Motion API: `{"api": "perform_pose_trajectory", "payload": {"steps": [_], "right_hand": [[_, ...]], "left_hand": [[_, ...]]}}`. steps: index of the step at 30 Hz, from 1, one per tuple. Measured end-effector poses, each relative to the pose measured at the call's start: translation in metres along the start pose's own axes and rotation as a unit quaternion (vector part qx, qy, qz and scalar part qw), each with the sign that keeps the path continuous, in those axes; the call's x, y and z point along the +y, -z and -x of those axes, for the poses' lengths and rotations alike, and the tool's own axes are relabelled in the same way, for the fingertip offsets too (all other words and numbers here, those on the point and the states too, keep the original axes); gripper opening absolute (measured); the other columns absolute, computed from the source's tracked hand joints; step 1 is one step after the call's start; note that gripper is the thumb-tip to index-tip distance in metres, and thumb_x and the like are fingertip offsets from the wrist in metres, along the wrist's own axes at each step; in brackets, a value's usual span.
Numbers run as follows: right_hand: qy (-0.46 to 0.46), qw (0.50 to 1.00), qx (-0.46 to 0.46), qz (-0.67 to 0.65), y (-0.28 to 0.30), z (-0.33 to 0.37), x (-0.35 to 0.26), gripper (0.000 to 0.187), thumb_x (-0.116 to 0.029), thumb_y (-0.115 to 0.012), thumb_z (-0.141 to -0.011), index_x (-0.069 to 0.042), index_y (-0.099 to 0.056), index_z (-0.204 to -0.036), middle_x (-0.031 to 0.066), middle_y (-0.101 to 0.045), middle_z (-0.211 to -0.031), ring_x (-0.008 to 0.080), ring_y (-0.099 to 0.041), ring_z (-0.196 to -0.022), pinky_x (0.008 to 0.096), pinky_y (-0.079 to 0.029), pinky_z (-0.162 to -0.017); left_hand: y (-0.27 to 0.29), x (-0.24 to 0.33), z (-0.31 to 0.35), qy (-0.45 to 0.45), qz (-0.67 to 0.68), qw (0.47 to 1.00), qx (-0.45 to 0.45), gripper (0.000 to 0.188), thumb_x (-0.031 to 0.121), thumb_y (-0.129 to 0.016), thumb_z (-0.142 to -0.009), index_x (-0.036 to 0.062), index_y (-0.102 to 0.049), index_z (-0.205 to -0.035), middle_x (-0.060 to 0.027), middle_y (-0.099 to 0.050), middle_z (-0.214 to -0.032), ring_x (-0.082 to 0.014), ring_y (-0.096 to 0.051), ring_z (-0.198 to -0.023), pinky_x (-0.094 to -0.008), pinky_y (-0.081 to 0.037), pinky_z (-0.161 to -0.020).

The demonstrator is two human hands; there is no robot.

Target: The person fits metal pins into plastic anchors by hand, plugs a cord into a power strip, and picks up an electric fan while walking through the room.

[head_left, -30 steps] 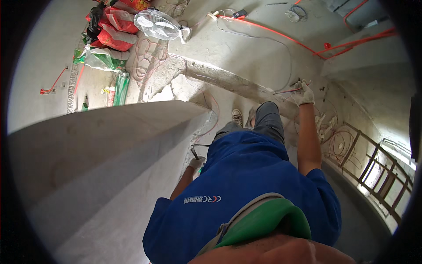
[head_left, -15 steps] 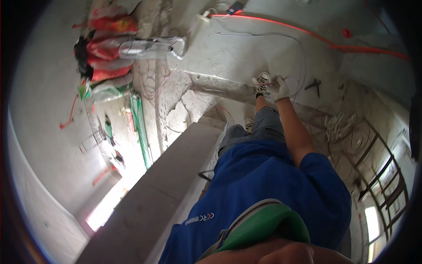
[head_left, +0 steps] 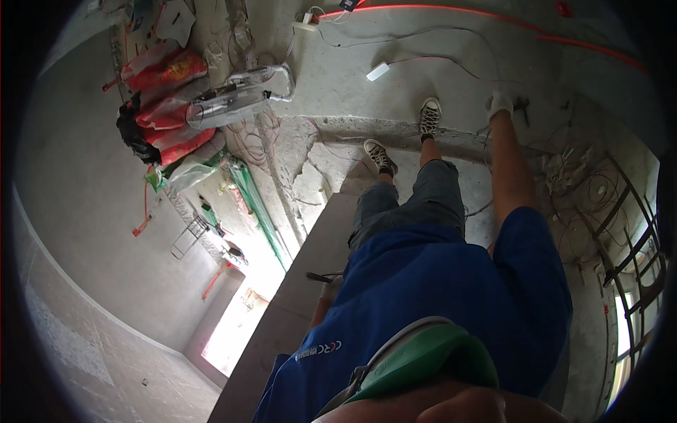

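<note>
My right hand (head_left: 499, 103), in a pale work glove, is low over the concrete floor beyond my feet, its fingers curled where a thin wire (head_left: 474, 72) reaches it. That wire runs left to a small white rectangular box (head_left: 378, 71) lying on the floor. Just right of this hand lies a black T-shaped tool (head_left: 522, 111). My left hand (head_left: 331, 289) is at my left side, mostly hidden by my blue shirt. It is closed on a dark tool with two thin arms (head_left: 321, 276), over a grey slab-like surface (head_left: 296, 310).
A rough channel (head_left: 331, 134) crosses the floor by my shoes. Red sacks (head_left: 169, 106) and green-wrapped lengths (head_left: 257, 204) lie left. Tangled wires (head_left: 575, 176) and a dark metal frame (head_left: 627, 268) are at right. A white power strip (head_left: 306, 25) and red conduit (head_left: 437, 10) are ahead.
My right hand has moved forward and right, away from my shoe. The white box now shows on the floor ahead. My feet have shifted apart, and the left hand has come slightly into view.
</note>
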State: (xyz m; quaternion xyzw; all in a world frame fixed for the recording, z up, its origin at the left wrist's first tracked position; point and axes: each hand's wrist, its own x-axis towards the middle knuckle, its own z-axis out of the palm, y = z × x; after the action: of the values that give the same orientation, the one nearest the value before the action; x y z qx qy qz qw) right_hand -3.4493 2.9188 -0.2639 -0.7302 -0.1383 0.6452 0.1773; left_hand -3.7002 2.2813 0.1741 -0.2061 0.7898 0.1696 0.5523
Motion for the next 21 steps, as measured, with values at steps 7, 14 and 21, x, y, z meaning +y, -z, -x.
{"api": "perform_pose_trajectory", "payload": {"steps": [7, 14, 21], "right_hand": [[0.184, 0.852, 0.113, 0.478, 0.081, 0.045, 0.089, 0.034, -0.027, -0.049, -0.084, -0.002, -0.072, -0.088, 0.0216, -0.069, -0.092, 0.0369, -0.067, -0.091, 0.0462, -0.052, -0.08], [0.086, 0.879, 0.033, 0.468, 0.098, 0.145, 0.204, 0.026, -0.018, -0.057, -0.081, -0.006, -0.069, -0.101, 0.0113, -0.069, -0.082, 0.0201, -0.063, -0.065, 0.0367, -0.049, -0.062], [0.067, 0.913, 0.087, 0.393, 0.046, 0.245, 0.252, 0.023, -0.017, -0.055, -0.081, -0.004, -0.069, -0.092, 0.0096, -0.066, -0.075, 0.0196, -0.062, -0.064, 0.0364, -0.05, -0.061]], "left_hand": [[0.047, 0.069, -0.039, -0.047, -0.054, 0.997, -0.032, 0.027, 0.017, -0.06, -0.089, 0.0006, -0.066, -0.109, -0.0024, -0.065, -0.097, -0.0116, -0.058, -0.089, -0.0304, -0.047, -0.082], [0.109, 0.161, -0.137, -0.14, -0.161, 0.974, -0.08, 0.028, 0.016, -0.06, -0.09, -0.001, -0.065, -0.111, -0.0019, -0.064, -0.1, -0.0108, -0.057, -0.091, -0.0295, -0.048, -0.083], [0.157, 0.338, -0.212, -0.293, -0.37, 0.866, -0.166, 0.018, 0.024, -0.057, -0.093, 0.0084, -0.066, -0.096, -0.0031, -0.065, -0.087, -0.0153, -0.058, -0.071, -0.033, -0.049, -0.063]]}}
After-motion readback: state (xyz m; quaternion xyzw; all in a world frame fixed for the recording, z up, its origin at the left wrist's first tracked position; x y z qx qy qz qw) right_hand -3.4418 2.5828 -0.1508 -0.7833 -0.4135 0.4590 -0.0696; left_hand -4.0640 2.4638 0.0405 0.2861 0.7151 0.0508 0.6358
